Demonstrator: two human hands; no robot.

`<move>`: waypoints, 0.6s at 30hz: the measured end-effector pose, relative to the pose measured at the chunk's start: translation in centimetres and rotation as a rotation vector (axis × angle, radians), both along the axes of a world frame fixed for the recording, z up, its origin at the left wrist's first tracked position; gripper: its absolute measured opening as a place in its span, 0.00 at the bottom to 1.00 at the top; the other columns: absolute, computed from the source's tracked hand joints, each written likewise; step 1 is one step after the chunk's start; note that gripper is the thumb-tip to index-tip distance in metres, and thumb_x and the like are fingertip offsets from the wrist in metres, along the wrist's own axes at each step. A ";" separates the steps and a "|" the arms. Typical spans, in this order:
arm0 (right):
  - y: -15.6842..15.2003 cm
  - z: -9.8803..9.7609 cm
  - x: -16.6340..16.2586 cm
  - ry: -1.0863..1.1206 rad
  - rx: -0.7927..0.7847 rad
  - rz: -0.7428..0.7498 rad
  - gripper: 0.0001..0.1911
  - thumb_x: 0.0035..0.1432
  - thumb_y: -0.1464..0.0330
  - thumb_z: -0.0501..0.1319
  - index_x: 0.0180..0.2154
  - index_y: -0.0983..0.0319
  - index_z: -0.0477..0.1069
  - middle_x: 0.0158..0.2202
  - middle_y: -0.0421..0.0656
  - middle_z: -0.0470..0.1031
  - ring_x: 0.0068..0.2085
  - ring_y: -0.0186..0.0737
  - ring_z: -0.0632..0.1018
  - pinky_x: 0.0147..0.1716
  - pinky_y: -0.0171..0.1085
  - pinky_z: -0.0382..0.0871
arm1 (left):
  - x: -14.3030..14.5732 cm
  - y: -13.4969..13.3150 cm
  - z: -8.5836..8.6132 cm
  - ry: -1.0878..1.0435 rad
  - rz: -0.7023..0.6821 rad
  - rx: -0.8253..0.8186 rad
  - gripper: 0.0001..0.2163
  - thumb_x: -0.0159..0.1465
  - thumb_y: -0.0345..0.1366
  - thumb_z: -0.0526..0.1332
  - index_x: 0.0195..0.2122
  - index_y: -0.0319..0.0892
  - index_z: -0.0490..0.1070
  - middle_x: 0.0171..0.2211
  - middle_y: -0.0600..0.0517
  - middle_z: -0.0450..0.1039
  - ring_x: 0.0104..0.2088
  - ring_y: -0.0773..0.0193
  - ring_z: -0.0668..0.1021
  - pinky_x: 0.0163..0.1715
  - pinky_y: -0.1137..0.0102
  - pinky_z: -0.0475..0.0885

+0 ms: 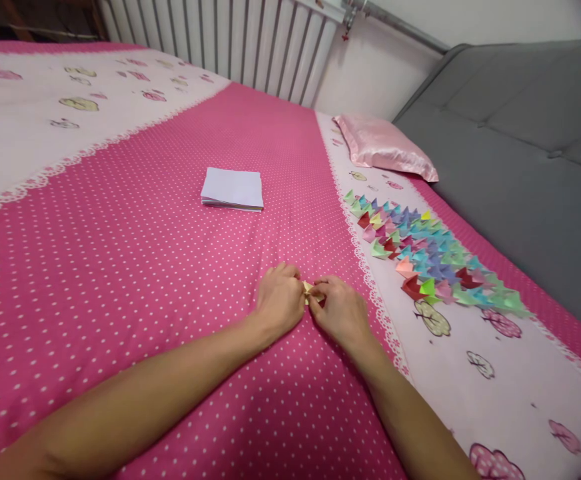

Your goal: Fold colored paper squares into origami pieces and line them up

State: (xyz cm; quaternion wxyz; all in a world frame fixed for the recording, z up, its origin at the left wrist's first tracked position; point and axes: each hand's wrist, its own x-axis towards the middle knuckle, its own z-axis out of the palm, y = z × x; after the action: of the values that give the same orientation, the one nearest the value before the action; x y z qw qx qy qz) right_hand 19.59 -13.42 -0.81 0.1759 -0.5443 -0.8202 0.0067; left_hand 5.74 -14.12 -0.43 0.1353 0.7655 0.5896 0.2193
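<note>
Between my hands, just above the pink dotted sheet or resting on it, is a small piece of folded yellow paper (307, 291). My left hand (280, 298) is closed on its left side, the fingers curled and partly hidden. From the right, my right hand (339, 307) pinches the same paper between thumb and forefinger. Most of the paper is covered by the fingers, so its exact folded shape cannot be made out. Farther forward lies a stack of paper sheets (232, 188) with a white top sheet.
Rows of small folded paper boats (433, 250) in many colours stand on the bedsheet (145, 267) to the right. Behind them lies a pink satin pillow (385, 145) by the grey padded headboard (515, 133). A white radiator (230, 43) stands at the far side.
</note>
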 end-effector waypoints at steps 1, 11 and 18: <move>0.1 -0.1 0.0 0.019 -0.003 0.008 0.05 0.51 0.70 0.61 0.26 0.58 0.75 0.36 0.44 0.75 0.29 0.39 0.74 0.23 0.37 0.61 | 0.0 0.0 0.0 0.002 0.001 -0.001 0.10 0.58 0.30 0.55 0.27 0.40 0.76 0.33 0.46 0.72 0.37 0.56 0.71 0.38 0.61 0.65; 0.5 0.4 -0.2 0.027 -0.111 0.027 0.08 0.55 0.69 0.57 0.30 0.60 0.75 0.38 0.42 0.74 0.36 0.37 0.74 0.35 0.34 0.65 | 0.1 -0.9 0.9 0.095 0.113 0.028 0.09 0.58 0.32 0.55 0.30 0.40 0.75 0.36 0.47 0.71 0.37 0.59 0.71 0.39 0.64 0.65; 0.6 0.2 -0.2 0.022 -0.123 0.022 0.08 0.56 0.69 0.57 0.31 0.60 0.76 0.39 0.42 0.75 0.36 0.37 0.74 0.33 0.34 0.66 | -0.1 -0.5 0.8 0.110 0.074 0.009 0.10 0.59 0.32 0.54 0.28 0.39 0.75 0.32 0.46 0.71 0.36 0.58 0.71 0.40 0.62 0.64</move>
State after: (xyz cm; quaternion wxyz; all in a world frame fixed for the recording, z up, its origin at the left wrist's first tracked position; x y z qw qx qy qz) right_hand 19.43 -12.85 -0.59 0.1510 -0.5450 -0.8222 0.0648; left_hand 5.64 -14.59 0.36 0.0909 0.7547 0.6230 0.1843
